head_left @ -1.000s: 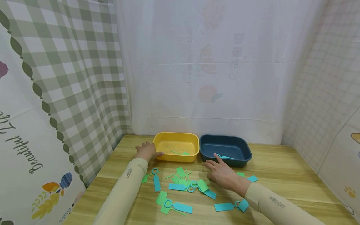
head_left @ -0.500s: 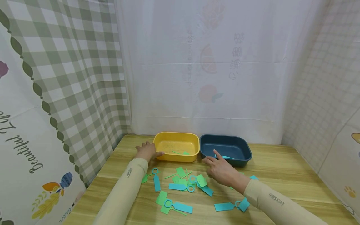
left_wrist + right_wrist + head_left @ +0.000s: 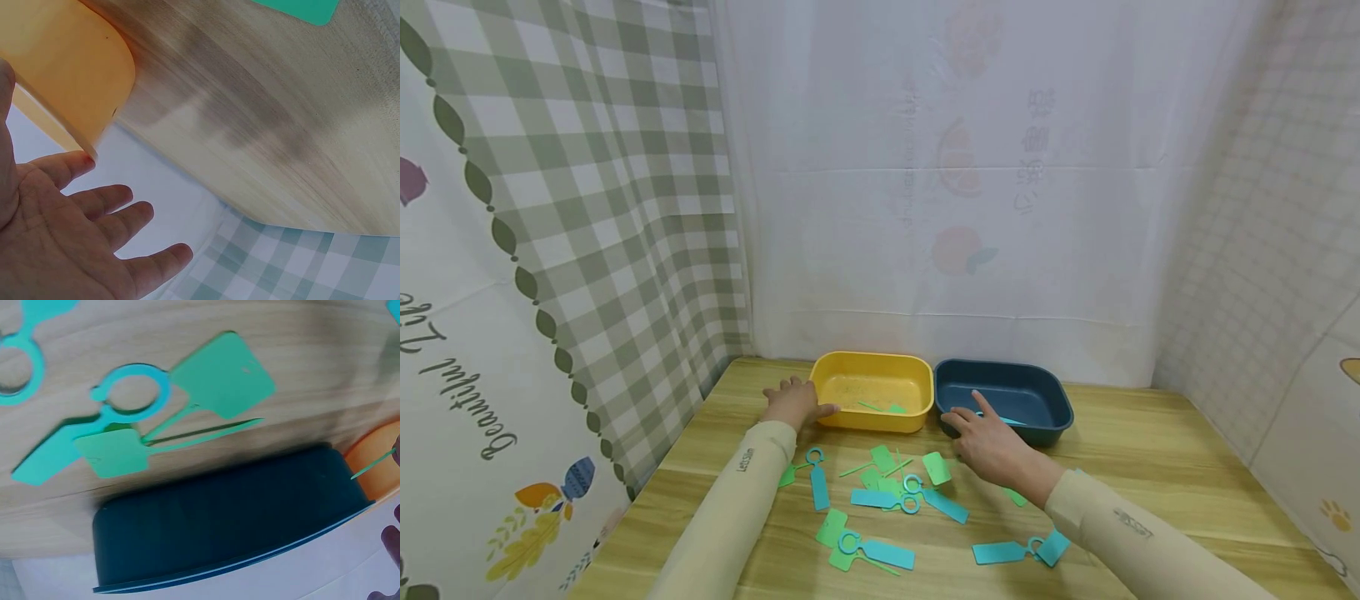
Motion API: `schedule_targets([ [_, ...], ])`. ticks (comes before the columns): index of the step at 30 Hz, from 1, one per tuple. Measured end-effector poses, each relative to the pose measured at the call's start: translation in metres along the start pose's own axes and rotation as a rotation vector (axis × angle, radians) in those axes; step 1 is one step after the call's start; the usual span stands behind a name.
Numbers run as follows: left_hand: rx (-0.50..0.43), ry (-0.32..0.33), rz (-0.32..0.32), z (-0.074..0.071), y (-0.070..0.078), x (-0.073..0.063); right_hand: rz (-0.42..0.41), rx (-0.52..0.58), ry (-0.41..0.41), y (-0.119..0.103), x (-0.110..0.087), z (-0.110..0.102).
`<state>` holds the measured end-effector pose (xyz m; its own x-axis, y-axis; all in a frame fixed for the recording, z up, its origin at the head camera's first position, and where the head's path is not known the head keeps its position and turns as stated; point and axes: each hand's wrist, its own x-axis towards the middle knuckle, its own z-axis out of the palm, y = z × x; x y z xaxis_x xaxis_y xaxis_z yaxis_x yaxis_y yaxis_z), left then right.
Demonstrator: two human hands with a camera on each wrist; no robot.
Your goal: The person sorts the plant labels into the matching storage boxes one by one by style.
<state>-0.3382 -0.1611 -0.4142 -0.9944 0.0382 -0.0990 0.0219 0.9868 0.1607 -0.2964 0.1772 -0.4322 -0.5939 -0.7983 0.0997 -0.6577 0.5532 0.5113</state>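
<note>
My left hand rests at the near left corner of the yellow bin, thumb along its front and fingers spread. In the left wrist view the index fingertip touches the rim. My right hand is at the front of the dark blue bin, index finger raised over it. It pinches a green plant label whose blade hangs over the pile; in the right wrist view only its thin stem shows beside the fingertips. Below lie green labels and blue ring-ended labels.
A green label lies inside the yellow bin and a blue label in the dark blue one. Nearer me are blue labels and a green one. Another blue label lies by the left sleeve. Curtains stand behind the table.
My right hand has risen slightly and moved away from me, lifting the green label off the blue ring-ended one beneath, which has shifted a little. The left hand has stayed put.
</note>
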Motion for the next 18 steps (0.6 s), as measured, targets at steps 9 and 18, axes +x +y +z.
schedule_targets([
  [9,-0.003,-0.009,-0.006,0.000,0.001,0.001,0.121,0.084,0.030,0.000,0.016,-0.005],
  [18,0.000,-0.013,-0.006,0.000,0.001,0.001,0.269,0.199,0.038,0.005,0.033,-0.001],
])
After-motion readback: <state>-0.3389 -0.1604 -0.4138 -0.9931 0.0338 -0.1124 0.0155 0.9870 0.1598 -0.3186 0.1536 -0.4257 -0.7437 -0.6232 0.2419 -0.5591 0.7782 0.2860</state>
